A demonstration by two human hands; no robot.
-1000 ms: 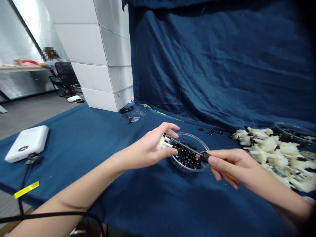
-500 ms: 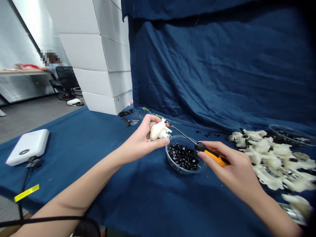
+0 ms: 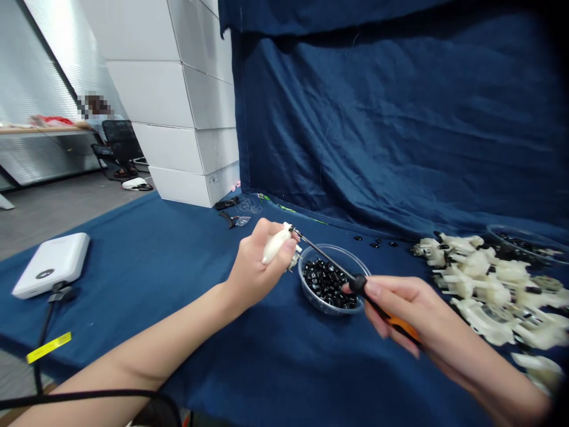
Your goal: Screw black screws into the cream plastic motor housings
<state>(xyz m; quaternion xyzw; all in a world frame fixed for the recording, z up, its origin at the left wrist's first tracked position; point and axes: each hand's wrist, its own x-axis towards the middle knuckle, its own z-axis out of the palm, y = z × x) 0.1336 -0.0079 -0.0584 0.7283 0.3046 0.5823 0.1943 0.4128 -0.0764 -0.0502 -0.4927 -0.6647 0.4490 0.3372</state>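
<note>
My left hand (image 3: 255, 264) is closed around a cream-white plastic part (image 3: 276, 244), its upper end sticking out past the fingers. A small black piece sits at that end, where the tip of a screwdriver (image 3: 326, 256) touches. My right hand (image 3: 406, 302) grips the screwdriver's orange and black handle, its shaft slanting up to the left. Below the shaft stands a clear round tub (image 3: 306, 290) filled with small black parts (image 3: 329, 281). The palm side of the white part is hidden by my fingers.
Several cream-white plastic assemblies (image 3: 484, 273) are heaped at the right, by another clear tub (image 3: 524, 237). A few black pieces (image 3: 377, 243) lie near the curtain. At left rests a white power bank (image 3: 53, 264) with a black cable. White boxes (image 3: 178, 148) are stacked behind; a person sits farther back.
My left hand has turned and shifted slightly left and down with the white part. My right hand has moved a little lower, its grip on the screwdriver handle changed.
</note>
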